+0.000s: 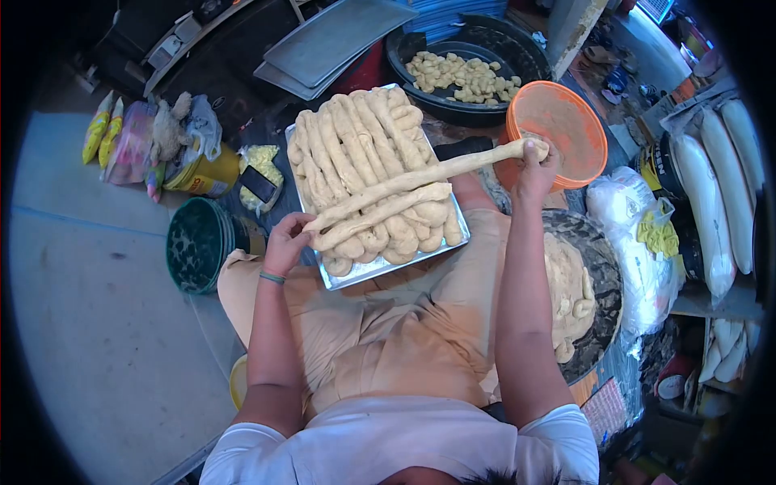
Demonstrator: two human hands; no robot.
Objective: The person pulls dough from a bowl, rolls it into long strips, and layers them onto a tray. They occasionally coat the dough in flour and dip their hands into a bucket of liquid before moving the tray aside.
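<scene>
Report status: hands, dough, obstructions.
Left hand, right hand: pinching opposite ends of dough strip. Strip extends across loaded tray. Orange bucket near right hand; nothing visibly blocking.

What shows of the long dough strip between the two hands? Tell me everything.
The long dough strip is a pale, matte, slightly uneven rope that looks soft. It runs nearly straight, slanting over the dough pile on the silvery tray, one end gripped by the left hand, the other by the right hand, which is past the tray and near the orange bucket in this view. Whether it touches the pile or joins the shorter strip beside it cannot be told.
</scene>
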